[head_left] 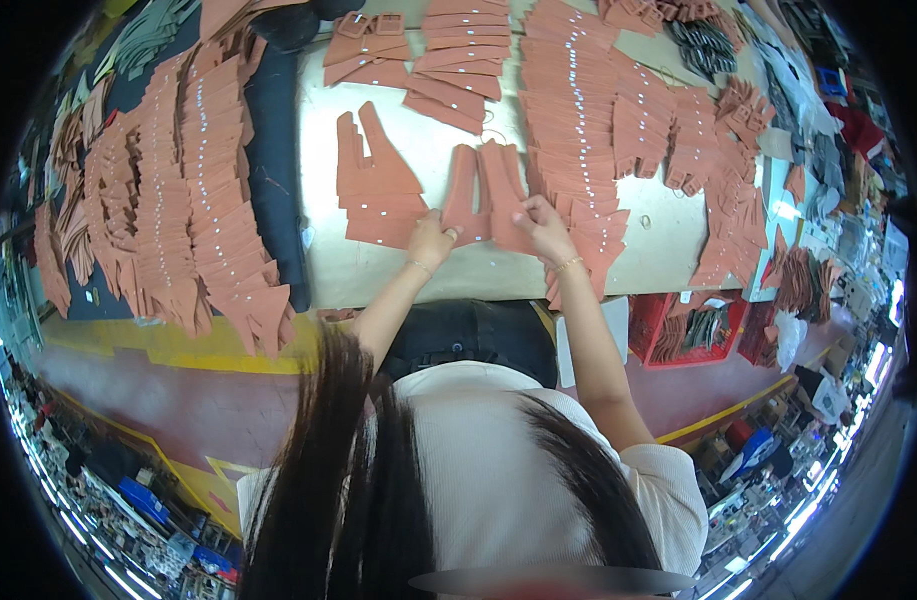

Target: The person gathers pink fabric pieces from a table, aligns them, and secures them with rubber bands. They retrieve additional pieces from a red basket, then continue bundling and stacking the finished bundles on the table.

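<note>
Presently, the left grip (435, 243) pinches the lower left edge of the terracotta cut pieces (502, 192), and the right grip (546, 230) has its fingers closed on their right edge. So these pieces lie between both grips, over the pale surface (323, 270). Just left of the left grip is a small fanned pile (383, 185) with forked top. Beside the right grip, to its right, runs a long overlapping row (578, 110); farther right and nearer the body stands a red crate (680, 353).

Rows of cut pieces (576, 120) on a worktable (358, 284) show a workshop.
</note>
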### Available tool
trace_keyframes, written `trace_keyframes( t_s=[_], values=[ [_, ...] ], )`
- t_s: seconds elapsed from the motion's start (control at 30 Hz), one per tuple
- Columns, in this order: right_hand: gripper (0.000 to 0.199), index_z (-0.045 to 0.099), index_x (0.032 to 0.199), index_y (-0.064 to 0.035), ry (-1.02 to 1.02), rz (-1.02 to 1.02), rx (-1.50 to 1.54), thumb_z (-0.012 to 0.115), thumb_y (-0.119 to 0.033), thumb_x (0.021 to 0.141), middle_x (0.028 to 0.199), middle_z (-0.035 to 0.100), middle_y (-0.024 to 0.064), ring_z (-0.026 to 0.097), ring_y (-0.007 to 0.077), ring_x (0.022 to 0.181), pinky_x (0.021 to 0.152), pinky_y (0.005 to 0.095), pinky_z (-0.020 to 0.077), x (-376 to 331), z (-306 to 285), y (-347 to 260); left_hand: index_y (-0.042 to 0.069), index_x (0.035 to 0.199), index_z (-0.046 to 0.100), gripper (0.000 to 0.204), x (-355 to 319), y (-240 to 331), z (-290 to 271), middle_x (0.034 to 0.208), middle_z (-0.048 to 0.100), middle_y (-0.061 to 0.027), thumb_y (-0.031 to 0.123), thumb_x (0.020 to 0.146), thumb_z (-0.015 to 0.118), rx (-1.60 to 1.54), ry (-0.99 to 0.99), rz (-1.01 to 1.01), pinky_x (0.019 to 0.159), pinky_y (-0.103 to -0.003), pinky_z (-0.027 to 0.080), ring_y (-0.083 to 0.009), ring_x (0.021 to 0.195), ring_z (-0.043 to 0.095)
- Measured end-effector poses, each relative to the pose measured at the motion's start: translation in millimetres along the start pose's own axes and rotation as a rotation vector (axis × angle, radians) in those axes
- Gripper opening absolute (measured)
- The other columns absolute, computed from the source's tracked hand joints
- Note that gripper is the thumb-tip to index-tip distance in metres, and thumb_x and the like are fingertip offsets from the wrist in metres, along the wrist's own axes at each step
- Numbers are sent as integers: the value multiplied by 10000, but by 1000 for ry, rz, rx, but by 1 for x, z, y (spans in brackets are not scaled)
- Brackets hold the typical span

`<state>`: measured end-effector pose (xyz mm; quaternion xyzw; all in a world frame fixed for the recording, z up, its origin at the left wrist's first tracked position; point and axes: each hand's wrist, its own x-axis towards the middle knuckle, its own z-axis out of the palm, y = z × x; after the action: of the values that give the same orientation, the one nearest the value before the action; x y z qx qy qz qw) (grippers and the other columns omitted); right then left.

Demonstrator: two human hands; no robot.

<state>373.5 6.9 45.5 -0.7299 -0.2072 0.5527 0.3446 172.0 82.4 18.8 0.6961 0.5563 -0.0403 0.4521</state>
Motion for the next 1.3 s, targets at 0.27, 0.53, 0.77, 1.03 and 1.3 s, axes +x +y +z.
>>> trace_keyframes(
  t_s=[0.27, 0.53, 0.77, 1.03, 1.3],
  values=[
    [111, 509, 985, -26, -114, -224, -197, 557, -116, 941, 977, 613, 45, 544, 90, 916, 821, 268, 435, -72, -20, -65, 13, 1300, 424, 461, -37, -34, -39, 1052, 611, -127, 179, 909, 602, -618, -386, -47, 553, -269, 532, -176, 742, 646],
    [276, 517, 1102, -24, 85, -277, -385, 624, -154, 884, 1007, 604, 146, 598, 299, 920, 815, 379, 466, -13, 7, 40, 44, 1333, 406, 483, -92, -133, -78, 1088, 611, -117, 68, 890, 598, -778, -123, -145, 627, -298, 563, -192, 918, 628],
    [355, 513, 1160, -2, 261, -327, -800, 633, -123, 848, 1118, 516, 206, 556, 412, 1011, 837, 468, 467, -25, 25, 46, 95, 1458, 277, 752, -112, -125, -64, 1206, 488, -197, 67, 819, 672, -104, 50, -114, 857, -409, 515, -347, 1061, 571],
    [534, 473, 1249, -2, 350, -554, -981, 674, -64, 758, 1235, 469, 178, 480, 394, 1104, 932, 430, 427, -40, 40, 34, 80, 1421, 359, 749, -125, -133, -29, 1211, 481, -173, 141, 767, 718, 275, 413, 81, 926, -454, 422, -367, 1102, 490],
    [404, 583, 1153, -55, 23, -612, -907, 668, -82, 758, 1183, 549, 168, 517, 361, 1103, 919, 414, 443, -49, 88, 28, 70, 1213, 515, 537, -122, -113, -25, 1267, 451, -133, 88, 720, 726, 157, 486, -188, 945, -488, 357, -360, 1138, 433]
  ],
)
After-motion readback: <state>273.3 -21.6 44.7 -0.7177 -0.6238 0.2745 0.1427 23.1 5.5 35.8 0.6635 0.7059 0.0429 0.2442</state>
